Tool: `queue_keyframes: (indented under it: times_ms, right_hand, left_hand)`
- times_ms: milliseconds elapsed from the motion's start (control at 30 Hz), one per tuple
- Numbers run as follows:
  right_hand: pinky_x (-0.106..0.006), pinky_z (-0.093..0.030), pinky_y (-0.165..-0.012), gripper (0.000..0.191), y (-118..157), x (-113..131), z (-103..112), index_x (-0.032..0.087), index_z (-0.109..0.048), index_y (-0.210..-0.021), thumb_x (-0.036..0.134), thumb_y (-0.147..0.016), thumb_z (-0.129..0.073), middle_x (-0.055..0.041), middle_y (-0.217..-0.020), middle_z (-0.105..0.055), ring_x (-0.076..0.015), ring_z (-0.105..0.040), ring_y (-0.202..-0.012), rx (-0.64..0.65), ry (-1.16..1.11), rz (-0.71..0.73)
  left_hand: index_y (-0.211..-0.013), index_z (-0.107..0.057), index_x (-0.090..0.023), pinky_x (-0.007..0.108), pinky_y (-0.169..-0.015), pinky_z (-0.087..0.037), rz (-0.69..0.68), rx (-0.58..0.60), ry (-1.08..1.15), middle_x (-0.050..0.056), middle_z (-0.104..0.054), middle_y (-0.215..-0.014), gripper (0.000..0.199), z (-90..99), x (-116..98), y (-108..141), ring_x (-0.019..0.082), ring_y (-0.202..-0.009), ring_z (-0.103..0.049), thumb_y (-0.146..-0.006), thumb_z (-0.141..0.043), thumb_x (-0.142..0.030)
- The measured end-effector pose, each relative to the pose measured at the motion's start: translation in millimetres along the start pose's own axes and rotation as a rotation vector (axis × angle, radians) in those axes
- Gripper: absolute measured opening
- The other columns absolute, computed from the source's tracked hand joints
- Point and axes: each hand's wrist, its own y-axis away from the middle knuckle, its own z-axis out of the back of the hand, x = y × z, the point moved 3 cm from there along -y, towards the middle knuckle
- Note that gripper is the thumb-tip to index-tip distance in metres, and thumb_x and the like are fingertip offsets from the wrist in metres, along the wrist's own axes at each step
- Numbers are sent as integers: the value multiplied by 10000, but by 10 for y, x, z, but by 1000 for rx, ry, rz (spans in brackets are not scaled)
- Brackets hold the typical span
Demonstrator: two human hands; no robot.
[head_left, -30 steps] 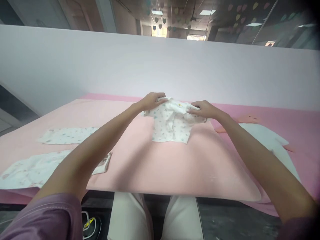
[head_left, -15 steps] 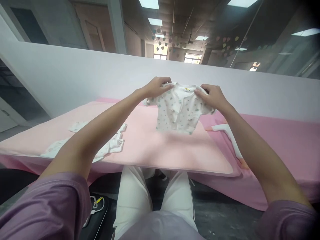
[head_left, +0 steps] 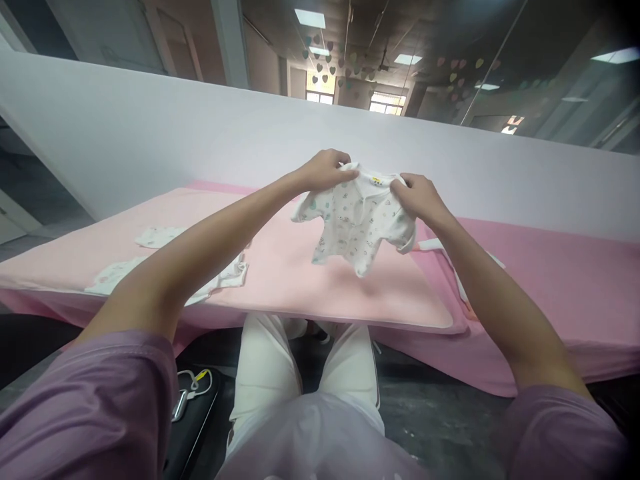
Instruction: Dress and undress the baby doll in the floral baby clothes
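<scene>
A small white baby shirt (head_left: 353, 217) with a tiny print hangs in the air above the pink table. My left hand (head_left: 330, 170) pinches it at one shoulder, near the neckline. At the other shoulder, my right hand (head_left: 415, 195) grips the cloth between thumb and fingers. A yellow label shows inside the collar. The short sleeves droop to either side, and the hem hangs loose and wavy over the pale pink cloth (head_left: 295, 267).
White printed baby clothes (head_left: 117, 273) lie at the table's left, partly behind my left arm. A white and orange item (head_left: 460, 283) lies on the darker pink cover (head_left: 550, 287) at right. A low white wall (head_left: 150, 133) borders the table's far side.
The shirt's hem has swung and bunched, and its sleeves now hang further down. Both hands keep their hold on the shoulders, slightly closer together. The view has tilted a little.
</scene>
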Motion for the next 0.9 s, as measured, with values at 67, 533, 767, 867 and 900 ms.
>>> queue_keyframes:
  times_ms: [67,533,767,867,900]
  right_hand:
    - [-329,-303,-603,355,37,1,-91,237,-387,-722,445,-957,-554,-15,-693,-446,-185,-421,-672,-1,-98,-45]
    - [-383,-577,-821,502,354,463,-359,266,-468,-931,751,-1017,-565,-48,-918,-576,-253,-626,-939,153,-630,156]
    - [-437,-620,-920,516,472,562,-290,295,-496,-982,765,-961,-708,-30,-939,-578,-259,-627,-982,174,-691,243]
    - [-424,-618,-941,480,477,543,-275,301,-530,-1032,752,-986,-685,-34,-983,-596,-254,-638,-1010,160,-702,256]
    - [-419,-616,-947,454,482,538,-266,303,-546,-1061,734,-997,-676,-36,-1005,-603,-254,-644,-1029,158,-703,256]
  left_hand:
    - [-773,-539,-203,395,-779,-494,11,-32,16,60,-540,-747,320,-78,-30,34,248,-849,-614,-963,-686,-415]
    - [-919,-474,-198,354,-776,-516,-58,-100,168,41,-463,-894,447,-472,-261,-8,193,-887,-616,-1139,-479,-587]
    - [-1002,-459,-195,355,-829,-540,-79,-99,197,41,-443,-988,555,-445,-319,39,183,-942,-637,-1148,-372,-723]
    - [-1060,-483,-198,346,-829,-551,-91,-61,249,54,-511,-1015,517,-382,-386,133,198,-959,-662,-1142,-428,-706]
    - [-1088,-495,-200,346,-833,-554,-97,-33,271,62,-540,-1032,497,-361,-407,166,207,-972,-674,-1138,-456,-693]
